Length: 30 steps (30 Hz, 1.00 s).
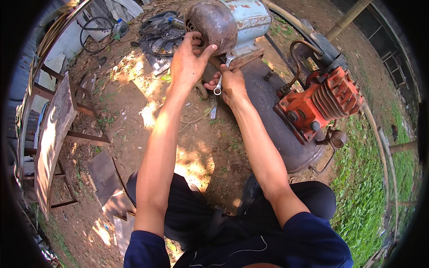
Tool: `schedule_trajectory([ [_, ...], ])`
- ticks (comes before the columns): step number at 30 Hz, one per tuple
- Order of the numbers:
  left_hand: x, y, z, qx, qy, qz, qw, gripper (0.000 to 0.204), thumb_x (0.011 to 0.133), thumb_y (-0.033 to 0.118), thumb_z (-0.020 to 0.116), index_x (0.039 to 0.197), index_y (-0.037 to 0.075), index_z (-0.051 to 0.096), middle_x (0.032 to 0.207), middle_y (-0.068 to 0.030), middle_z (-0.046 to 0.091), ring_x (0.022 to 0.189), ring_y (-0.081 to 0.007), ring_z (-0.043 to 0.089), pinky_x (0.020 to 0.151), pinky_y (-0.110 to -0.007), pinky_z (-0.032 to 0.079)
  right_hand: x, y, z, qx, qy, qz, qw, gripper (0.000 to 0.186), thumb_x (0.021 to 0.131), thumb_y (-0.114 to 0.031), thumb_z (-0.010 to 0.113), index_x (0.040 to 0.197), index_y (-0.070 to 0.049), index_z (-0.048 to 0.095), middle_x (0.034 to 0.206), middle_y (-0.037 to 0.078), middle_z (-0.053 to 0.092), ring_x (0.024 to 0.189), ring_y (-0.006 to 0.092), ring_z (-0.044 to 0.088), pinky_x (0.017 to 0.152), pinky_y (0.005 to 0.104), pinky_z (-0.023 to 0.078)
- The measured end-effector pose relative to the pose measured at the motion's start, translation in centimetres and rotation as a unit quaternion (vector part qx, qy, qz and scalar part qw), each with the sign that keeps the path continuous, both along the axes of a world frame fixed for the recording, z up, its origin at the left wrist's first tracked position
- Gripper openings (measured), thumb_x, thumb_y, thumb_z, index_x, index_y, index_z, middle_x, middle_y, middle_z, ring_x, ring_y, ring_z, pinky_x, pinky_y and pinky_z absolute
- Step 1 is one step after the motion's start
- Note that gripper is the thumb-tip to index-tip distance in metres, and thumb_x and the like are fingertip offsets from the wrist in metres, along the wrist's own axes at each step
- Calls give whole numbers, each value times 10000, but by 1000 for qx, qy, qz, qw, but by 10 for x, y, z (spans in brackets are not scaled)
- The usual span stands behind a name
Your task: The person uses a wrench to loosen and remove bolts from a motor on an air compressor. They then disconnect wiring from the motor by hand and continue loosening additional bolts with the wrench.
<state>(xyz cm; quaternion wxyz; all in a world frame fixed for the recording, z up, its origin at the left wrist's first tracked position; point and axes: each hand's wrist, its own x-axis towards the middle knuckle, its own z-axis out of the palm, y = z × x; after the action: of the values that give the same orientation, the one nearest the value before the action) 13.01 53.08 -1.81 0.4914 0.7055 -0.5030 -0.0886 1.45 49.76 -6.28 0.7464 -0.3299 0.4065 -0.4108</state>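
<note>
Both hands are placed at the rusty motor [219, 24] on the tank's [268, 98] far end. The left hand [187, 62] is spread open against the motor's end cover. The right hand [230, 82] is closed around a silver wrench [222, 73] at the motor's base.

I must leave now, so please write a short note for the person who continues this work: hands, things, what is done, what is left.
Left hand: braced on the rusty motor, holding nothing.
Right hand: grips a wrench at the motor's base.
The motor sits on the dark tank, beside the orange pump.
Done: wrench placed at the base.
Left: I cannot tell how far the bolt has turned; check it.
</note>
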Motion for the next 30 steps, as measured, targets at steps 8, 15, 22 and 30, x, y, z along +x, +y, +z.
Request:
schedule_trajectory([
  [8, -1, 3, 4, 7, 28, -9, 1000, 628, 809, 407, 759, 1265, 51, 515, 1140, -180, 646, 1013, -261, 663, 823, -372, 541, 28, -8, -5, 58, -135, -52, 988, 159, 1028, -158, 352, 1091, -13, 339, 761, 91, 480, 465, 185, 515, 484, 421, 584],
  [15, 3, 2, 4, 11, 6, 7, 1000, 579, 790, 390, 770, 1219, 72, 546, 1104, -141, 675, 982, -247, 675, 805, -364, 540, -30, -37, 3, 61, -19, 110, 992, 115, 1016, -159, 413, 1017, -47, 438, 698, 46, 463, 462, 114, 391, 383, 273, 341],
  [22, 0, -2, 6, 14, -15, 12, 1000, 587, 786, 416, 766, 1214, 76, 550, 1095, -130, 680, 975, -243, 677, 806, -367, 536, -70, -105, 44, -262, 583, 290, 712, 418, 941, -409, 591, 881, -13, 709, 605, 91, 626, 573, 178, 609, 490, 363, 488],
  [30, 4, -1, 3, 8, -11, -1, 1000, 611, 791, 435, 763, 1224, 67, 539, 1099, -147, 670, 991, -244, 672, 811, -366, 542, -78, -46, 38, -388, 613, 37, 688, 332, 904, -311, 631, 1051, -19, 690, 848, 205, 690, 797, 301, 667, 778, 391, 497],
])
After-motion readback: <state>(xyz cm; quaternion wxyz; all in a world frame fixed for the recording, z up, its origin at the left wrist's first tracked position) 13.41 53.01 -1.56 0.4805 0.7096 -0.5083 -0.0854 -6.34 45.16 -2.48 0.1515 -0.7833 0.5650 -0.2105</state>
